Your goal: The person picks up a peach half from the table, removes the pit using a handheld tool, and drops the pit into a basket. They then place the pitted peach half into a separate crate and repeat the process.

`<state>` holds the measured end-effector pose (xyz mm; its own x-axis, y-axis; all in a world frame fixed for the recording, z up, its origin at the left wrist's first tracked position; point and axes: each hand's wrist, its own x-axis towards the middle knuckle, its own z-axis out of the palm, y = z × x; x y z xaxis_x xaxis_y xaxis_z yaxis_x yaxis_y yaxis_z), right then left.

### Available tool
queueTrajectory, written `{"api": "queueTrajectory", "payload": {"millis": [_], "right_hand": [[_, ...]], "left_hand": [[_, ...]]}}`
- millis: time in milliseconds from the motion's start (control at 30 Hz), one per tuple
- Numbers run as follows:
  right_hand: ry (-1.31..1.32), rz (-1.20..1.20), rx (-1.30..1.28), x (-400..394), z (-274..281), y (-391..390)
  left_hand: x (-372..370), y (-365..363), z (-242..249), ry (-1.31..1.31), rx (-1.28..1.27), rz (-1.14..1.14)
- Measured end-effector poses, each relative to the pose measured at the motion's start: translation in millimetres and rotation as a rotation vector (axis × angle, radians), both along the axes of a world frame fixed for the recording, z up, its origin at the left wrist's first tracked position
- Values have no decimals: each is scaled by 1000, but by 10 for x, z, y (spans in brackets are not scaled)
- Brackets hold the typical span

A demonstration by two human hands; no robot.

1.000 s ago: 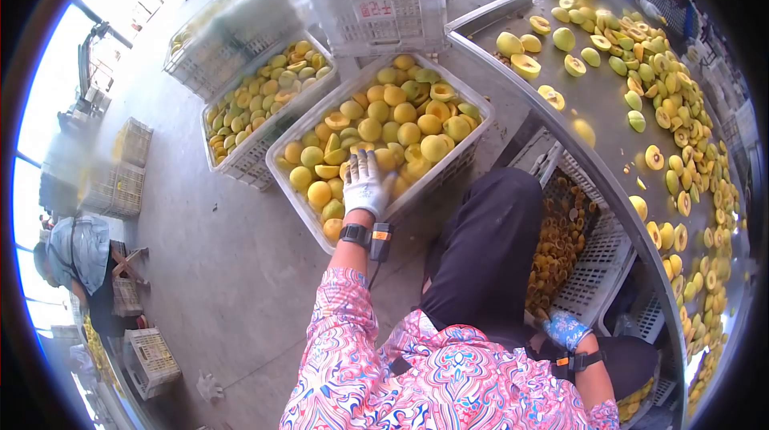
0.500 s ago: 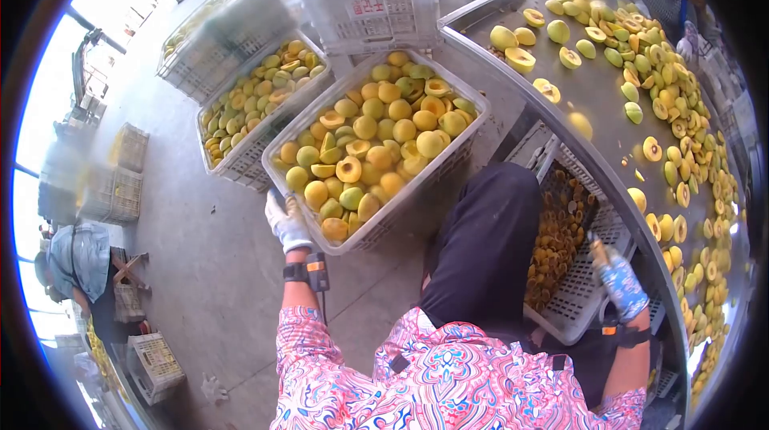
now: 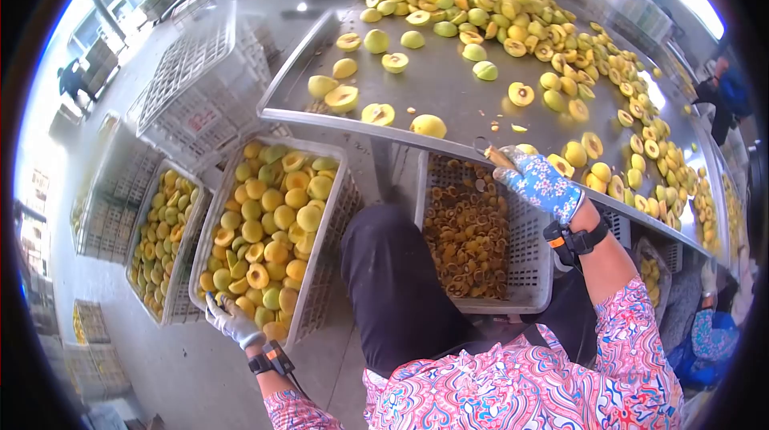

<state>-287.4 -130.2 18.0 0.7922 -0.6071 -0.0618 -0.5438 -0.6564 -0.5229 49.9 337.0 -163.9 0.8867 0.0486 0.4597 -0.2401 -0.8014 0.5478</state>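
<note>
My left hand, in a whitish glove, is at the near-left corner of a plastic crate with its fingers apart. Yellow-green stone fruit fills that crate, some of it halved. My right hand, in a blue flowered glove, is closed around a pitting tool with a wooden handle and what looks like a thin metal loop. The tool is by the near edge of the metal table, close to several fruit halves. Below it stands a second crate holding brown pits or scraps.
A long heap of halved fruit runs along the table's far side. More crates are stacked at left, one with fruit. My knee is between the two near crates. A person in blue sits at right.
My view has turned to the right, towards the table. My right hand has come up with the tool from beside the scrap crate to the table edge. My left hand stays at the crate corner.
</note>
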Motion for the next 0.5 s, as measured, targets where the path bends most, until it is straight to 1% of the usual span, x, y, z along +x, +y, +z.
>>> {"api": "queueTrajectory", "payload": {"millis": [33,67,100,133,167,233,267,300,367,400,433,467,500], "right_hand": [[-24,10,59,-40,2,14],[5,30,-44,-120,-129,-37],[-26,95,-11,-148,-30,26],[-23,156,-32,-212,-55,15],[-22,221,-53,-275,-89,4],[27,167,117,-335,34,55],[78,125,114,-396,10,19],[54,113,149,-457,25,-15],[7,92,222,-593,61,-82],[-96,128,175,-668,-7,-139],[-127,106,243,-736,-22,-175],[-160,83,312,-766,-34,-204],[-196,57,379,-808,-47,-236]], "left_hand": [[19,-224,112,-103,-2,-175],[15,-506,232,-113,-41,-269],[-13,-838,388,-121,-80,-369],[-70,-1208,612,-55,-178,-443],[-28,-1505,657,-125,-263,-584],[-165,-2184,1123,-173,-259,-831],[-248,-2501,1347,-201,-230,-937],[-324,-2813,1524,-230,-199,-1039],[-454,-3426,1740,-239,-173,-1221],[-524,-3695,1818,-224,-100,-1263],[-625,-3971,1889,-211,-29,-1309],[-762,-4249,1963,-119,-59,-1422],[-821,-4526,1917,-233,-41,-1480]]}}
